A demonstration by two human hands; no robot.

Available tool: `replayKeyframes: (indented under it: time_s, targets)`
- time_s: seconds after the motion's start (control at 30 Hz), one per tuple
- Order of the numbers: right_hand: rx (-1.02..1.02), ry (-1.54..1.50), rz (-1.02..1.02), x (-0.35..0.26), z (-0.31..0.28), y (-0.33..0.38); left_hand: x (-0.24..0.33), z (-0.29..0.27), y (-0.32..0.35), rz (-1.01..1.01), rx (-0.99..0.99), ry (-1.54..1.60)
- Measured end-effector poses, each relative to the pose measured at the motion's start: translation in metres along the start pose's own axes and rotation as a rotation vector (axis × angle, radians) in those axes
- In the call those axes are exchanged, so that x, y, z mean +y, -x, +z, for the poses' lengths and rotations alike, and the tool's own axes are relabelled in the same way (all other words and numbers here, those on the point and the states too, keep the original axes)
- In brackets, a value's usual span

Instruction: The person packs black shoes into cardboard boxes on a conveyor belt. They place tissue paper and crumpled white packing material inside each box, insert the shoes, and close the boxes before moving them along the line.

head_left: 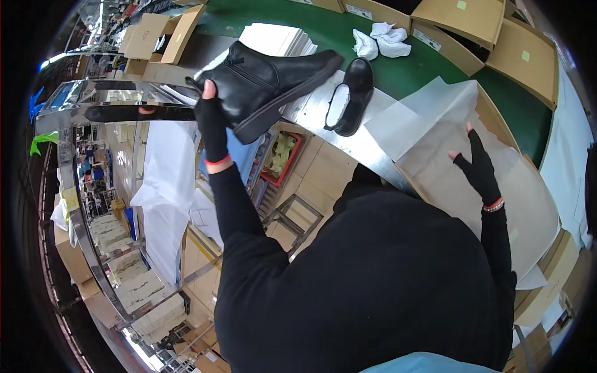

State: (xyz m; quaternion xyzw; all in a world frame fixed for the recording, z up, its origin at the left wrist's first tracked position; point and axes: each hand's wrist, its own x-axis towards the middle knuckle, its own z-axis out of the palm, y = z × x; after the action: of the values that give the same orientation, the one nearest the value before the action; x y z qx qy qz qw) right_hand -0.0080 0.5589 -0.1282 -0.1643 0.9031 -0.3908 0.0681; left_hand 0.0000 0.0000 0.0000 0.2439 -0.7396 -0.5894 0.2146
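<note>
My left hand (212,124), in a black fingerless glove, grips a black ankle boot (264,84) by its top opening. The boot is held in the air on its side, its side zip showing and its toe pointing right. A second black boot (359,93) with white stuffing in its opening rests on the metal table edge (317,115). Over thin white tissue paper (429,115), which lines an open cardboard box (499,118), my right hand (479,169) is spread with nothing in it. Whether its fingers touch the paper I cannot tell.
Beyond the boots lie crumpled white paper wads (392,40) and a white paper stack (277,38) on the green tabletop (336,23). Several cardboard boxes (525,59) line the far right. A metal frame rail (149,113) runs at the left, near a red crate (283,158) below.
</note>
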Motion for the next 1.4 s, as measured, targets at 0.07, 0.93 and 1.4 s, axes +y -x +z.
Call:
replayKeyframes:
  time_s: [0.07, 0.93, 1.4]
  targets:
    - [-0.063, -0.307, 0.098, -0.053, -0.02, -0.017, 0.05, 0.037, 0.031, -0.128, -0.246, 0.251]
    - [0.651, -1.3, 0.743, 0.1, 0.078, 0.072, -0.105, 0.299, 0.195, 0.608, -1.068, -0.4]
    - [0.24, -1.52, 1.028, 0.031, 0.088, 0.027, -0.087, 0.256, 0.167, 0.317, -1.342, -0.266]
